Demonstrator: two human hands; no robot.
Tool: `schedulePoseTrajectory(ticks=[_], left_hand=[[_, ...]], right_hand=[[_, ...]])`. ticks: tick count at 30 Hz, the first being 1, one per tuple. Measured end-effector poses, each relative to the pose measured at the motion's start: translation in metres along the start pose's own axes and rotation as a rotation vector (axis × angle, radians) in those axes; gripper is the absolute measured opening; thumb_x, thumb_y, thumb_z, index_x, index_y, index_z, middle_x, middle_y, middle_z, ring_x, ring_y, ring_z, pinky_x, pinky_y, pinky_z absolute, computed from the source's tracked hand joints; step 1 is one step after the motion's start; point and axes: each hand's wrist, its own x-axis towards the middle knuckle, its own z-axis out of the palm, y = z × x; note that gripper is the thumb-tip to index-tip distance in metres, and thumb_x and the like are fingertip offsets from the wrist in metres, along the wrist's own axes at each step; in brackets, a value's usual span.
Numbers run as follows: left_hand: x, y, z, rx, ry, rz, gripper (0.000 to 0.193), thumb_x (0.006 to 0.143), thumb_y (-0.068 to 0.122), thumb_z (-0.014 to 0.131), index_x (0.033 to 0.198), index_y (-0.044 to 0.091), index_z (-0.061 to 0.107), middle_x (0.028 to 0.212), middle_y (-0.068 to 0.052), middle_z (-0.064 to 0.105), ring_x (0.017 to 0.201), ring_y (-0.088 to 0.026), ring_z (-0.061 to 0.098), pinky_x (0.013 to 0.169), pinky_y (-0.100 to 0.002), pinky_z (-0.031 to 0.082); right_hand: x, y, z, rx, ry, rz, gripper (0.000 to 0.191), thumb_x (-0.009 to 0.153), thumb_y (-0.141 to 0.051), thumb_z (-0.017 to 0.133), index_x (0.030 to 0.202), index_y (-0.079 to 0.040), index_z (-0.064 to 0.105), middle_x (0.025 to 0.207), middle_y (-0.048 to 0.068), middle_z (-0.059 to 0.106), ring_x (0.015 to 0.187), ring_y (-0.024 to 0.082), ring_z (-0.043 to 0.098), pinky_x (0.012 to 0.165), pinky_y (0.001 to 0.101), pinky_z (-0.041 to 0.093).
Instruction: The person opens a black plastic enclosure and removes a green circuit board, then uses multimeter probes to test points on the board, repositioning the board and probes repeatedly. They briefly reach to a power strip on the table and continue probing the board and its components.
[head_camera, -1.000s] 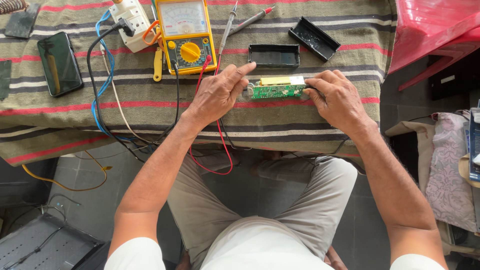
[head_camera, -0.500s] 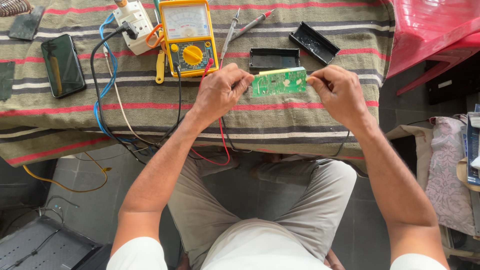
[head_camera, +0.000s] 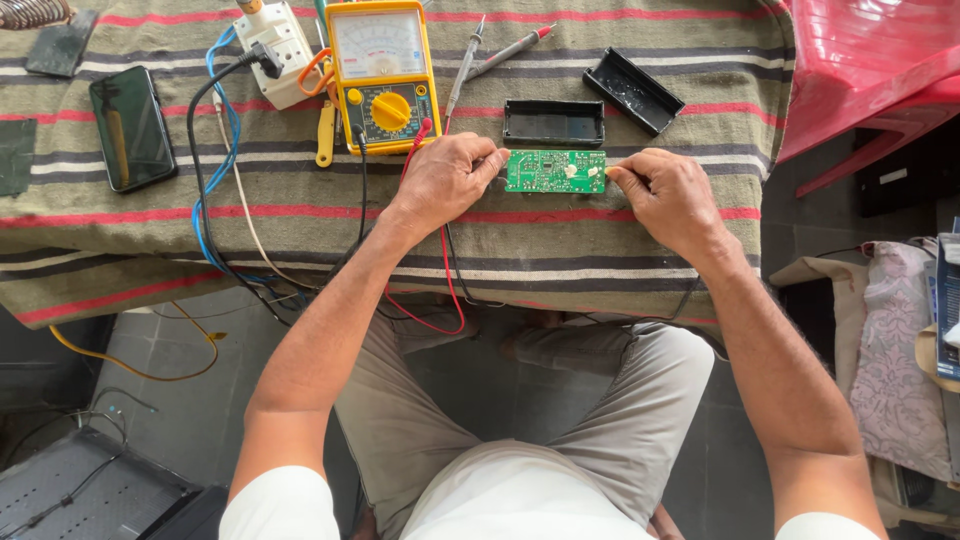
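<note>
A small green circuit board (head_camera: 556, 171) is held between both hands above the striped cloth on the table (head_camera: 300, 240), its flat green solder side facing me. My left hand (head_camera: 440, 180) pinches its left end and my right hand (head_camera: 668, 195) pinches its right end. Just behind the board lie two black plastic case halves, one (head_camera: 553, 123) straight and one (head_camera: 633, 91) angled. A yellow analog multimeter (head_camera: 380, 75) sits left of them, with its red and black leads running under my left wrist.
Two test probes (head_camera: 485, 55) lie beside the meter. A white power socket (head_camera: 275, 50) with blue and black cables, a yellow-handled tool (head_camera: 325, 135) and a black phone (head_camera: 132, 128) are at the left. A red plastic chair (head_camera: 870, 70) stands at the right.
The board has been turned in my hands from edge-on, with components showing, to its flat green side facing up. Both hands stayed at its ends.
</note>
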Motion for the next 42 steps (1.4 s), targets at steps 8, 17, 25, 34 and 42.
schedulePoseTrajectory(ticks=[8, 17, 25, 34, 42], left_hand=[[-0.015, -0.003, -0.011, 0.038, -0.104, 0.126, 0.048, 0.087, 0.041, 0.08, 0.12, 0.008, 0.069, 0.104, -0.011, 0.065, 0.096, -0.031, 0.067, 0.082, -0.044, 0.052], [-0.005, -0.005, -0.005, 0.085, -0.044, 0.086, 0.052, 0.088, 0.037, 0.079, 0.13, 0.009, 0.066, 0.105, -0.011, 0.062, 0.097, -0.031, 0.066, 0.083, -0.045, 0.051], [-0.006, -0.012, -0.003, 0.081, -0.042, 0.117, 0.057, 0.089, 0.037, 0.08, 0.134, 0.006, 0.062, 0.108, -0.012, 0.063, 0.103, -0.034, 0.064, 0.088, -0.046, 0.049], [-0.047, 0.017, -0.018, 0.08, 0.254, 0.289, 0.061, 0.092, 0.024, 0.08, 0.142, -0.001, 0.055, 0.128, -0.016, 0.061, 0.118, -0.035, 0.06, 0.103, -0.043, 0.048], [-0.131, 0.01, -0.058, 0.284, 0.666, -0.232, 0.051, 0.093, 0.028, 0.082, 0.132, 0.001, 0.063, 0.109, -0.013, 0.064, 0.105, -0.032, 0.061, 0.09, -0.045, 0.05]], right_hand=[[-0.001, 0.004, 0.003, -0.002, 0.031, -0.062, 0.014, 0.1, -0.014, 0.073, 0.106, -0.001, 0.075, 0.088, 0.013, 0.068, 0.078, 0.029, 0.066, 0.07, 0.0397, 0.05], [0.006, 0.002, 0.005, 0.059, 0.061, 0.043, 0.013, 0.103, -0.012, 0.071, 0.108, 0.0, 0.075, 0.091, 0.012, 0.069, 0.075, 0.023, 0.064, 0.067, 0.0366, 0.049], [0.01, 0.007, 0.008, 0.055, 0.056, 0.032, 0.015, 0.104, -0.014, 0.071, 0.108, 0.0, 0.074, 0.094, 0.013, 0.07, 0.078, 0.025, 0.066, 0.069, 0.0375, 0.05], [0.006, 0.001, 0.003, 0.018, 0.046, 0.036, 0.016, 0.103, -0.014, 0.071, 0.113, -0.002, 0.076, 0.096, 0.013, 0.07, 0.077, 0.025, 0.064, 0.07, 0.0363, 0.049], [-0.005, -0.02, -0.007, -0.023, 0.267, -0.124, 0.01, 0.108, -0.005, 0.073, 0.117, -0.002, 0.075, 0.104, 0.012, 0.07, 0.088, 0.019, 0.066, 0.081, 0.0321, 0.054]])
